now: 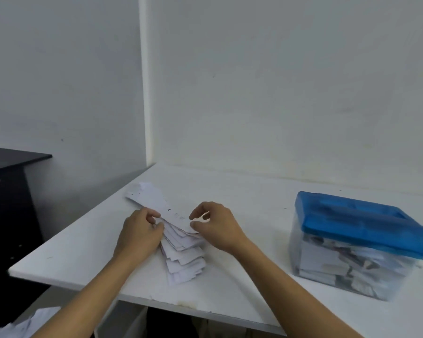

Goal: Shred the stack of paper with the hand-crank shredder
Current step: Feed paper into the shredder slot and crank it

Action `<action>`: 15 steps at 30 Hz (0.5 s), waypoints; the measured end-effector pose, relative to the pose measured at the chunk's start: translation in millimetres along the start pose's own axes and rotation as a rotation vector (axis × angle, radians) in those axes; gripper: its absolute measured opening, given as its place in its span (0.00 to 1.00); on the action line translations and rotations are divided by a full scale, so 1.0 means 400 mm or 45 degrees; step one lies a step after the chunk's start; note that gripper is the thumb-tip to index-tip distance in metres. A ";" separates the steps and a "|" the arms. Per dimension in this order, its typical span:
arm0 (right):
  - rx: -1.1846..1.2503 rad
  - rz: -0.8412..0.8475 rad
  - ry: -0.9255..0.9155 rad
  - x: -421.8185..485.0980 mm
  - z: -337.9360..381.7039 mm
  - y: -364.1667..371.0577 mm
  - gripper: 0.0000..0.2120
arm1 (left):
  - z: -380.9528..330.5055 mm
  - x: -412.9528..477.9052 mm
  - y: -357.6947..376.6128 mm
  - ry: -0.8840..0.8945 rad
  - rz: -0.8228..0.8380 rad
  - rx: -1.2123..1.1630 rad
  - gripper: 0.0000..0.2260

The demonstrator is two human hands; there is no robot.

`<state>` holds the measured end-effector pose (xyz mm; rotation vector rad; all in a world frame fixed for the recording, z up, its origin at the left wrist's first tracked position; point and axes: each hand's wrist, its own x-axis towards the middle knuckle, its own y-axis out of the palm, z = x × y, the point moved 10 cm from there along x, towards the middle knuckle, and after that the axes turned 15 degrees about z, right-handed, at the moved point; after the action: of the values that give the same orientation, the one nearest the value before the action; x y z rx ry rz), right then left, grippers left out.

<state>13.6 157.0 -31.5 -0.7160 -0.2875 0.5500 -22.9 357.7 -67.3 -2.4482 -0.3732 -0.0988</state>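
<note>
White paper strips (pixel 184 257) are being kept in a fanned stack on the white table (pixel 78 254), near its left front. The top strip (pixel 154 198) is being pinched toward its near end by the left hand (pixel 139 232) and the right hand (pixel 219 226), fingertips closed on it. The blue-lidded hand-crank shredder (pixel 359 230) is being kept well apart on the right, its clear bin (pixel 327 269) packed with shreds.

Dim, cool, even light; soft focus.
The shredder (pixel 356 245) at 4 o'clock is blurred; shadow falls off the table (pixel 254 191) edge toward 9 o'clock.
</note>
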 end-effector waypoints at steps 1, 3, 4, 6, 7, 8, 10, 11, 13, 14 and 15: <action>0.022 0.004 0.010 0.010 -0.013 0.021 0.07 | 0.004 0.001 0.005 0.003 0.009 0.018 0.06; 0.013 0.018 0.042 0.023 -0.039 0.058 0.11 | 0.004 0.006 0.017 -0.001 0.044 0.116 0.06; -0.017 0.009 0.048 0.022 -0.046 0.066 0.11 | 0.000 0.006 0.025 -0.011 0.069 0.207 0.07; -0.021 -0.031 0.038 0.014 -0.051 0.066 0.10 | -0.008 0.005 0.034 -0.014 0.087 0.336 0.06; -0.004 -0.054 0.033 0.008 -0.052 0.063 0.08 | -0.009 0.002 0.036 -0.013 0.091 0.350 0.06; 0.010 -0.081 0.032 0.005 -0.055 0.058 0.06 | -0.012 0.002 0.038 -0.008 0.092 0.354 0.06; 0.028 -0.119 0.034 -0.003 -0.056 0.053 0.05 | -0.009 -0.002 0.037 -0.018 0.097 0.348 0.06; 0.034 -0.130 0.032 -0.005 -0.055 0.050 0.06 | -0.010 -0.004 0.036 -0.021 0.099 0.342 0.06; 0.030 -0.166 0.030 -0.009 -0.057 0.043 0.08 | -0.015 -0.010 0.035 -0.019 0.101 0.342 0.06; 0.024 -0.190 0.033 -0.011 -0.060 0.037 0.08 | -0.017 -0.013 0.035 -0.017 0.100 0.346 0.06; 0.027 -0.214 0.035 -0.012 -0.061 0.030 0.08 | -0.020 -0.012 0.033 -0.014 0.100 0.346 0.06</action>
<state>15.4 148.6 -57.6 -0.6717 -0.3123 0.3829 -23.7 341.6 -69.8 -2.1917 -0.2753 -0.0006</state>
